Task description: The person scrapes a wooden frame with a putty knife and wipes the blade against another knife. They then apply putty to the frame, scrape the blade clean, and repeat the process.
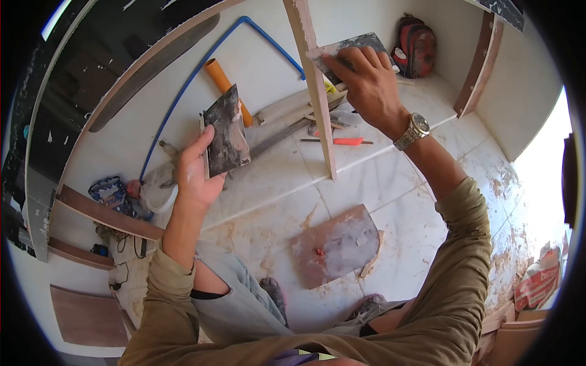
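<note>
Head view: clamped smeared plate [229,137] in left hand [198,174], scraper [366,41] in right hand [373,88]; seemed light, fairly stiff, best held by edges.

Bright daylight is pouring in from the right, washing the opening to white and leaving glare on the floor tiles [390,183]. The wide lens is bending straight edges, and black vignetting is closing around the rim.

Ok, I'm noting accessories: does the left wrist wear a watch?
No, the left wrist is bare; the watch is on the right wrist.
</note>
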Available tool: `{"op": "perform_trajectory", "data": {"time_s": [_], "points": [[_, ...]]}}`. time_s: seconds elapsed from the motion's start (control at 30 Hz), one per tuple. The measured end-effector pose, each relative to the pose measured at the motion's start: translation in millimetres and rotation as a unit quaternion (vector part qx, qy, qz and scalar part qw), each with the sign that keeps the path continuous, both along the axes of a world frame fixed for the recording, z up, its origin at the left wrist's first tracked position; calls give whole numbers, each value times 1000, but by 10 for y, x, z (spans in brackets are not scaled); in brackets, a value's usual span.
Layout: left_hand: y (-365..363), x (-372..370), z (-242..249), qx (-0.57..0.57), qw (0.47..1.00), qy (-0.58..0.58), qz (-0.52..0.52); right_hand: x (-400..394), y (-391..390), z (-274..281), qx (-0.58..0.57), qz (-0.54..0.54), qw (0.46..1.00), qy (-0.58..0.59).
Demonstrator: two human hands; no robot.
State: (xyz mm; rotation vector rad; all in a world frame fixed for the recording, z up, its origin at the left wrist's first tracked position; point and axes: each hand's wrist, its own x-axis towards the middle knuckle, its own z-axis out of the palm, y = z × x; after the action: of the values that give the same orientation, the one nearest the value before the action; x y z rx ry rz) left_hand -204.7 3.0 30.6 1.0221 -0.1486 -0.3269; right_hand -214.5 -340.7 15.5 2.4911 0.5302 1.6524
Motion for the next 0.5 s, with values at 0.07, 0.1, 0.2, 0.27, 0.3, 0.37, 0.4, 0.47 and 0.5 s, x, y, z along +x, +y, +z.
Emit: {"op": "perform_trajectory", "data": {"time_s": [0.07,0.1,0.2,0.27,0.3,0.37,0.4,0.47,0.5], "points": [[-61,-59,41,3,1000,0,3,21,-10,154,60,0,997,-53],[-95,-86,57,7,1000,2,4,59,-9,285,96,-10,993,-74],[-173,-82,44,4,1000,-5,3,161,18,601,169,-7,980,-110],[-187,-84,36,9,1000,4,7,105,142,801,199,43,974,-96],[-186,-84,33,10,1000,9,10,114,183,850,213,74,968,-113],[-171,-76,29,9,1000,1,10,168,200,885,217,67,969,-99],[-155,-84,28,7,1000,-2,11,186,213,899,219,64,970,-90],[-148,-85,33,5,1000,-1,8,199,217,929,208,63,972,-87],[-150,-78,37,4,1000,0,6,199,224,929,203,61,973,-86]]}}
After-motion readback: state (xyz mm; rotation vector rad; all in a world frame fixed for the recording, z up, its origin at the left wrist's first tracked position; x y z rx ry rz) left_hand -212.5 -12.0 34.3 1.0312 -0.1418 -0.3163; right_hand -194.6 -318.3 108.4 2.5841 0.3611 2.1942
